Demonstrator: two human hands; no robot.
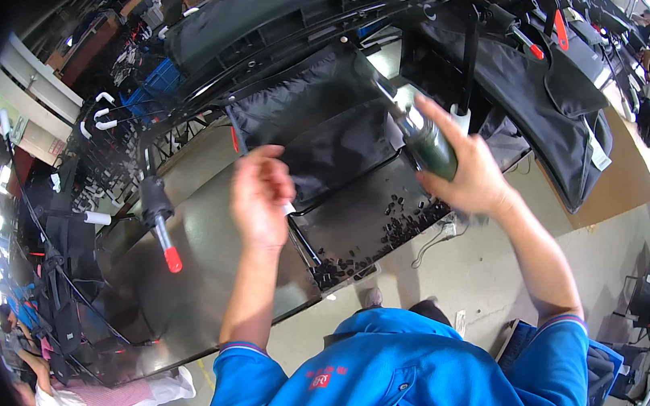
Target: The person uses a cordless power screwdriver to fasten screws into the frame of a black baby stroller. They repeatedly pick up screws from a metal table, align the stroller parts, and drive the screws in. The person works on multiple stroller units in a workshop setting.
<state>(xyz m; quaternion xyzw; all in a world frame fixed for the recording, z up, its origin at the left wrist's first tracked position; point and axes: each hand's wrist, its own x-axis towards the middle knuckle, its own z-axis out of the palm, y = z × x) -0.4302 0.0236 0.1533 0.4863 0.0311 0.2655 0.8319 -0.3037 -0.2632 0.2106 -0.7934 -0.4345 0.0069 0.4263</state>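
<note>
My right hand [471, 168] is wrapped round a dark green and silver power screwdriver [430, 139], its tip pointing away to the upper left over a black fabric assembly [341, 140]. My left hand [261, 195] is raised near the left side of that assembly, slightly blurred, with fingers loosely curled and apart. I see nothing held in it. Close to its fingertips is a red tab [234, 140]. The black fabric is fixed to dark tubes and lies on a dark metal table [208, 229].
Small black parts [399, 224] are scattered along the near table edge. A black tube with a red tip [163, 232] stands at left. Folded black fabric [530, 115] and cardboard [625, 171] lie right. A blue crate [156, 89] stands far left. Another person [106, 399] is at lower left.
</note>
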